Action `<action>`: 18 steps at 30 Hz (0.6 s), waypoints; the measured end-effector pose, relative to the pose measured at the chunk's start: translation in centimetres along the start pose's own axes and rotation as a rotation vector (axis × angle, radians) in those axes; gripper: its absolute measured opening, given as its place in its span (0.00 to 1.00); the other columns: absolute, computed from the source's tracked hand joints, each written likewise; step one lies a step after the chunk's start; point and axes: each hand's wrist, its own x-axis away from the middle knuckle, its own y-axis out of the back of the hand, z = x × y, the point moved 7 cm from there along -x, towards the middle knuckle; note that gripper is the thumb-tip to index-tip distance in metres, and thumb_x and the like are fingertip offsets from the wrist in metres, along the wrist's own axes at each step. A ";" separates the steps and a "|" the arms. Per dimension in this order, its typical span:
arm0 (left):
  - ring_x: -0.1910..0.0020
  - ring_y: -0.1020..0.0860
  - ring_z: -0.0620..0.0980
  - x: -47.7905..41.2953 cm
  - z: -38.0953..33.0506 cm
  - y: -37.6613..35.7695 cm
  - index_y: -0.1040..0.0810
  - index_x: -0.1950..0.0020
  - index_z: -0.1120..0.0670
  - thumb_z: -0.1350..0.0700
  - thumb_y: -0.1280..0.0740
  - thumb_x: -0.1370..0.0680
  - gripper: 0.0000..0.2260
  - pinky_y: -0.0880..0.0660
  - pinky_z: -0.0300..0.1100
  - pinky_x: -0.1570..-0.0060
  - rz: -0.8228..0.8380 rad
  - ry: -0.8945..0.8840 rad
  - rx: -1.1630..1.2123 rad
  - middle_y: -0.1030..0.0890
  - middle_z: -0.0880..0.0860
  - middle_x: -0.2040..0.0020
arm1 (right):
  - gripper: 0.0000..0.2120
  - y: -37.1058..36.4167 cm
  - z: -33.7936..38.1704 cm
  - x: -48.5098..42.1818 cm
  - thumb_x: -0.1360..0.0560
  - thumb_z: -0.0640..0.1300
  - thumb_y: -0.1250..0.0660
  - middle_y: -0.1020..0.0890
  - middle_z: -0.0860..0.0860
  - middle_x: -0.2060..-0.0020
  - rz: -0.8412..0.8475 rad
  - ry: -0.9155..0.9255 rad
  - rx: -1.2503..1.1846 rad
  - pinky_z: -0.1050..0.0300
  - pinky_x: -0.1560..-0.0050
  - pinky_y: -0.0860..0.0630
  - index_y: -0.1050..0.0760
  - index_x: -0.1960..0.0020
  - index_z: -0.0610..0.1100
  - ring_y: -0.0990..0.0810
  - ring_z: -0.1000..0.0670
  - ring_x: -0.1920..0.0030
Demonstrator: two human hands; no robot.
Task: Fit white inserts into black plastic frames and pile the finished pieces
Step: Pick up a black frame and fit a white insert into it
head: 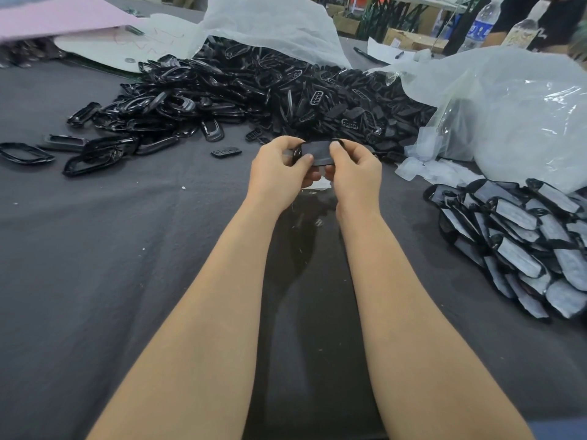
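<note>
Fingers (305, 160) of left hand (279, 169) and right hand (354, 173) pinch one black frame (317, 152) above the surface (127, 249); a finished pile (524, 236) lies right, a larger unfilled heap (254, 90) far: most work seemingly remains.

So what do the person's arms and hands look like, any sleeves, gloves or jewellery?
Left forearm and right forearm are bare, no sleeves in view. The left hand and right hand are ungloved, with no rings, watch or wristbands showing. Nails look short.
</note>
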 end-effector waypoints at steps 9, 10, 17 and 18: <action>0.58 0.16 0.48 -0.5 0.9 1.0 0.27 0.43 0.51 0.62 0.37 0.20 0.08 0.19 0.47 0.48 -0.113 0.041 0.001 0.17 0.54 0.54 | 0.12 -1.4 0.7 0.6 0.23 0.38 0.35 0.18 0.46 0.54 0.168 0.165 0.335 0.44 0.43 0.24 0.27 0.40 0.44 0.18 0.46 0.51; 0.59 0.17 0.47 -0.5 0.9 0.9 0.26 0.40 0.53 0.61 0.36 0.20 0.09 0.19 0.47 0.48 -0.110 0.038 0.000 0.17 0.53 0.54 | 0.11 -1.4 0.8 0.7 0.23 0.38 0.35 0.18 0.47 0.56 0.157 0.175 0.337 0.44 0.43 0.23 0.27 0.41 0.44 0.18 0.46 0.51; 0.55 0.18 0.49 -0.5 0.7 1.0 0.26 0.42 0.51 0.62 0.33 0.22 0.11 0.21 0.49 0.45 -0.129 0.007 -0.066 0.17 0.52 0.51 | 0.12 -1.6 0.7 0.7 0.22 0.36 0.38 0.18 0.46 0.55 0.152 0.176 0.304 0.45 0.44 0.22 0.25 0.39 0.39 0.18 0.46 0.52; 0.55 0.18 0.48 -0.6 0.7 1.0 0.25 0.41 0.52 0.62 0.34 0.22 0.11 0.21 0.48 0.46 -0.134 0.003 -0.065 0.18 0.51 0.52 | 0.13 -1.6 0.8 0.6 0.22 0.36 0.38 0.18 0.46 0.55 0.146 0.183 0.318 0.46 0.44 0.22 0.25 0.38 0.39 0.18 0.46 0.52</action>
